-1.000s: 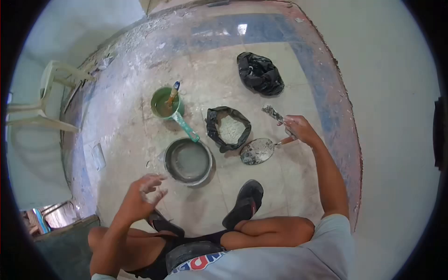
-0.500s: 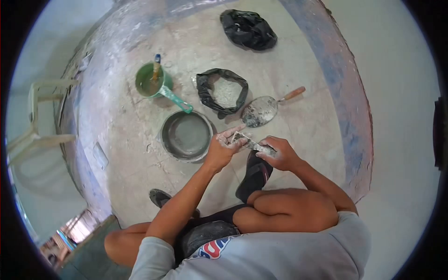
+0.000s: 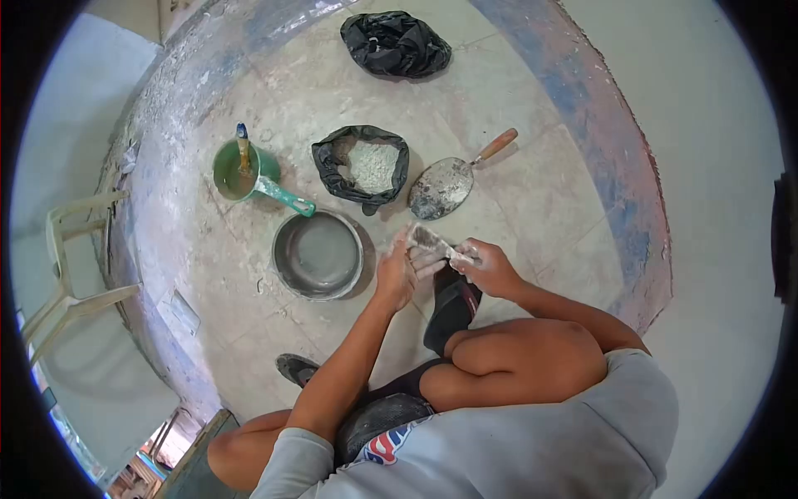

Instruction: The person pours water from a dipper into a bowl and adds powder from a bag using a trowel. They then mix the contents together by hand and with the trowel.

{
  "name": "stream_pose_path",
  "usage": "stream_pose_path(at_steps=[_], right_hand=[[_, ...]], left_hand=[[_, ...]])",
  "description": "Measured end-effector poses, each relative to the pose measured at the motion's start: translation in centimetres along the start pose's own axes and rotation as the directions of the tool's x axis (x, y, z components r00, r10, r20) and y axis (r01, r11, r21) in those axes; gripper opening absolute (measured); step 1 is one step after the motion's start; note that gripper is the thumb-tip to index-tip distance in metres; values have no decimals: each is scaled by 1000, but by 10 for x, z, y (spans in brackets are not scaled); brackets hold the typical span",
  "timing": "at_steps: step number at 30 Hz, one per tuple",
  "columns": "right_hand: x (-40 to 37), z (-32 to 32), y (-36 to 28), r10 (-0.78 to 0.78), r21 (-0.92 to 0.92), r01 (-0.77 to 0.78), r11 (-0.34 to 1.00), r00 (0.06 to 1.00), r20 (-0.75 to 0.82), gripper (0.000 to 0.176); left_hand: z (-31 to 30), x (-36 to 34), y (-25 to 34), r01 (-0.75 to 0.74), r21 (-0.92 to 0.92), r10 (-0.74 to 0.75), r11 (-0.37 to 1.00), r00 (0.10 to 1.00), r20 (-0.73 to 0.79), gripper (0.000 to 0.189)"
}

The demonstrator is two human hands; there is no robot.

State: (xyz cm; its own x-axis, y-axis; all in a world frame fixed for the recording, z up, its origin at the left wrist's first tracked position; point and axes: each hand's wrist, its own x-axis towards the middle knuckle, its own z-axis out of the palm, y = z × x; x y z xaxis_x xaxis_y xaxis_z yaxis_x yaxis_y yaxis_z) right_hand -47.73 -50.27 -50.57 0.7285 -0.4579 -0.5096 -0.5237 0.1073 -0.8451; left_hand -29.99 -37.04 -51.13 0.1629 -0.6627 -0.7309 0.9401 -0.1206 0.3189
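Over the middle of the floor point(image 3: 532, 191), beside the metal pan point(image 3: 318, 254), the right hand point(image 3: 492, 270) grips the putty knife point(image 3: 428, 239) by its handle and the left hand point(image 3: 397, 273) pinches its blade — a slip along the edge may cut bare fingers or drop scrapings into the pan; shirt lettering point(image 3: 382, 445) is partly hidden — unreadable.
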Motion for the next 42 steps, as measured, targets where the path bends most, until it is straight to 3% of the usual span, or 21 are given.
stream_pose_path(at_steps=[1, 3, 4, 6, 7, 9, 10, 11, 12, 13, 15, 16, 18, 19, 20, 22, 27, 32, 36, 38, 42], right_hand=[[1, 9, 1, 110, 167, -101, 981, 993, -41, 25], [2, 22, -10, 220, 332, -179, 926, 971, -90, 24], [2, 26, -18, 291, 359, -248, 900, 954, -70, 22], [2, 33, -1, 147, 495, -142, 857, 989, 28, 23], [1, 32, -7, 157, 471, -149, 870, 987, 22, 23], [4, 17, -18, 38, 32, -39, 999, 998, 54, 25], [13, 6, -11, -47, -28, 51, 998, 989, 141, 27], [22, 3, 8, -70, 20, 69, 997, 997, 29, 26], [30, 4, 3, -85, 67, 90, 994, 993, -85, 25], [33, 2, -2, 94, 316, -42, 948, 984, -149, 29], [39, 6, -12, 89, 628, -56, 776, 996, -21, 38], [38, 13, -20, 85, 696, -126, 707, 992, 93, 42], [37, 27, -18, 72, 706, -195, 681, 977, 201, 36], [34, 31, -29, 66, 760, -215, 614, 973, 222, 33], [36, 37, -31, 67, 763, -209, 612, 975, 213, 33], [39, 45, -27, 156, 773, -173, 610, 983, 96, 20], [36, 46, -22, 180, 805, -135, 578, 983, 35, 9], [37, 47, -13, 197, 791, -133, 598, 980, 16, 9], [37, 47, -15, 295, 777, -167, 606, 955, -25, 14], [38, 47, -9, 325, 801, -162, 577, 945, -43, 17], [36, 47, -14, 404, 840, -187, 510, 914, -42, 19]], left_hand=[[-3, 2, -4, 104, -60, -101, 993, 994, 41, 56], [-5, -5, -16, 127, 243, -160, 962, 980, 120, 53], [-6, -4, -24, 121, 341, -177, 932, 975, 137, 42], [-1, -4, -27, 116, 381, -159, 917, 984, 84, 36], [7, -7, -21, 107, 414, -131, 904, 991, 31, 31], [15, -12, -14, 86, 423, -84, 902, 996, -22, 29], [14, -13, -11, 31, 375, -17, 927, 999, -41, 28], [12, -14, -9, -24, 324, 48, 946, 997, -66, 27], [10, -17, -5, -21, 398, 65, 917, 993, -97, 29], [5, -19, -3, -22, 398, 68, 917, 993, -101, 29], [-6, -19, -6, -72, 526, 48, 847, 997, 59, 29], [-11, -13, -14, -161, 662, 119, 732, 987, 108, 27], [-6, -14, -29, -292, 608, 206, 738, 956, 209, 23], [-1, -19, -24, -203, 642, 87, 739, 974, 207, 22], [3, -21, -23, -203, 645, 81, 737, 974, 213, 22], [10, -23, -23, -1, 490, -79, 872, 987, 143, 11], [12, -22, -22, 97, 432, -157, 897, 982, 107, 6], [13, -21, -31, 50, 478, -126, 877, 984, 127, 8], [18, -22, -37, 33, 512, -113, 858, 986, 126, 9], [25, -26, -35, 18, 593, -115, 805, 985, 127, 4], [16, -17, -46, 15, 588, -106, 809, 987, 120, 9]])
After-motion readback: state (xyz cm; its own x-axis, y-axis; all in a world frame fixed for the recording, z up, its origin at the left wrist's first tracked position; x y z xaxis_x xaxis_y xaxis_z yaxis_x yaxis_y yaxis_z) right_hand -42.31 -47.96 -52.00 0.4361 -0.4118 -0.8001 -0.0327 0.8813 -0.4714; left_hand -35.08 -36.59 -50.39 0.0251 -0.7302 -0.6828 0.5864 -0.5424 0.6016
